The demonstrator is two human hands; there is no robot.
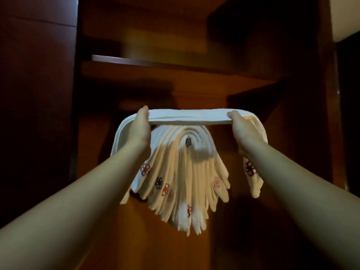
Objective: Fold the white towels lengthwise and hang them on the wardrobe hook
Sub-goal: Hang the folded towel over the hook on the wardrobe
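Soft, light towel (187,117) sags; left hand (140,128) and right hand (242,129) fingers curl round it, just above the hook (188,141).

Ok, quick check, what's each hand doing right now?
Left hand: grips the folded white towel near its left end.
Right hand: grips the same towel near its right end, held level above the hook.

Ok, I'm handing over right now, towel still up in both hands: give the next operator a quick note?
Left hand and right hand each grip the folded towel, held level just above the hook.
Hung towels already drape over that hook inside the wardrobe.
Done: this towel is folded lengthwise.
Left: lower its middle onto the hook and let go.
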